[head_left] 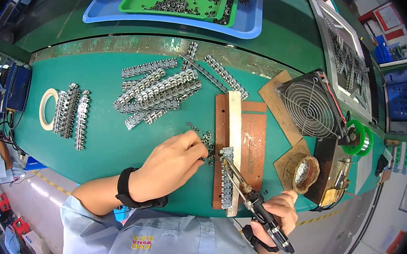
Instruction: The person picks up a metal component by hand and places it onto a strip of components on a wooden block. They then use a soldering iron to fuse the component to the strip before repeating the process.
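Note:
My right hand (279, 212) is closed around a black-handled soldering iron (259, 210). The iron's metal tip reaches the upper end of a strip of small metal parts (226, 185), which lies along a pale bar (234, 115) on a brown jig board (252, 146). Just left of the board, my left hand (170, 165) has its fingers curled and pinched together at a pile of tiny metal pieces (206, 139). What its fingertips hold, if anything, is too small to make out. Several more metal strips (163, 91) lie heaped farther back on the green mat.
Right of the jig stand a fan with a wire grille (309, 105), a round cup (305, 172), a soldering station box (331, 168) and a green solder spool (357, 138). Tape (43, 108) and upright strips (82, 120) lie left. Blue (174, 25) and green trays (141, 7) hold small parts behind.

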{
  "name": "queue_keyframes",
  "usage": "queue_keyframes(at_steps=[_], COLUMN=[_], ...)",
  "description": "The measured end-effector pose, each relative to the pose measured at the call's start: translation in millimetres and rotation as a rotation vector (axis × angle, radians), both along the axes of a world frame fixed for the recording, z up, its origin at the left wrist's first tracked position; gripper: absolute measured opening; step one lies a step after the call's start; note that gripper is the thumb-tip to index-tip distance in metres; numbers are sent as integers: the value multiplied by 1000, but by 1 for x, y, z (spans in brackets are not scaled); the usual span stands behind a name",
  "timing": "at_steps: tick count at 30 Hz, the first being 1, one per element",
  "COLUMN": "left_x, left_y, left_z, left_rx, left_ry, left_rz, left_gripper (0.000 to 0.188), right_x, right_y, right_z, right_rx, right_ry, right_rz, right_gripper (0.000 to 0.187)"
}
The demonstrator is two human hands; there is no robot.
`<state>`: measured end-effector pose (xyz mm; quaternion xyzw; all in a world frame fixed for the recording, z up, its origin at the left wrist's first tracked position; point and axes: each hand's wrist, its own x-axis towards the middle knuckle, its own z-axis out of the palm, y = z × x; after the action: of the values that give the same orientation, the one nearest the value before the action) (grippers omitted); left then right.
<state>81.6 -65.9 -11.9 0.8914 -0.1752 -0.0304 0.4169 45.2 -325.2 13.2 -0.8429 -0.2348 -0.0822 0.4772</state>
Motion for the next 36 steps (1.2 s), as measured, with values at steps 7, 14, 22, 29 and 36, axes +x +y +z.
queue_keyframes(at_steps=[7,14,22,29,36], left_x=[0,-2,-2,-4,-3], left_y=[-1,1,2,4,2], left_z=[1,3,7,6,6], left_rx=[31,61,178,219,243], left_ry=[-9,-24,-43,-81,-95], left_rz=[-12,-18,-17,-13,-27], left_gripper=[16,19,21,18,16], right_x=[1,0,0,-4,-31], right_y=[-1,-1,1,-5,-5], right_z=[0,0,0,-4,-25], right_rx=[-19,-19,-23,33,294], right_ry=[4,4,2,-11,40], right_rz=[-5,1,-11,-32,-239], right_gripper=[40,40,39,40,40])
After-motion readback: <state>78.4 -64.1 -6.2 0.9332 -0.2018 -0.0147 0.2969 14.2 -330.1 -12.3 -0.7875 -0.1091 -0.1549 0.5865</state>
